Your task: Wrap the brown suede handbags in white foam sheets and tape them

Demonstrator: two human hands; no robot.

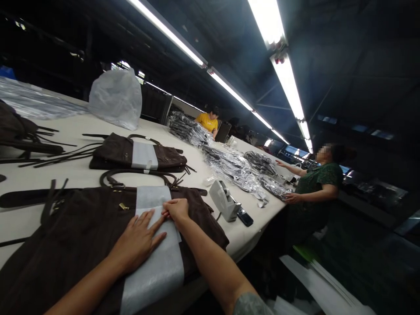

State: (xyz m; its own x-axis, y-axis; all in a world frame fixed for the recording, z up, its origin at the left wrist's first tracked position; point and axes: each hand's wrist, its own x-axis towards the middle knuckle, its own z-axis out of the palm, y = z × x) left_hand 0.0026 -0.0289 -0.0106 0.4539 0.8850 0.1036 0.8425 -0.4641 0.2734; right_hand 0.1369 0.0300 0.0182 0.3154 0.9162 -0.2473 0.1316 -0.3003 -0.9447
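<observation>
A large dark brown handbag [85, 227] lies flat on the table in front of me, its handle pointing away. Around its middle runs a white paper-like band [157, 275]. My left hand [139, 238] rests on the band with its fingers spread. Just to its right, my right hand [177, 209] has its fingertips pinched together against the band; whatever they hold is hidden. Beyond lies a second brown handbag [111, 154] with a similar white band [144, 156].
A tape dispenser [225, 201] and a phone [244, 216] sit right of the handbag. Clear plastic-wrapped items [229, 166] are heaped farther along the table. One person [318, 181] stands at the right edge, another [208, 121] at the back. A white plastic bag [116, 98] stands at back left.
</observation>
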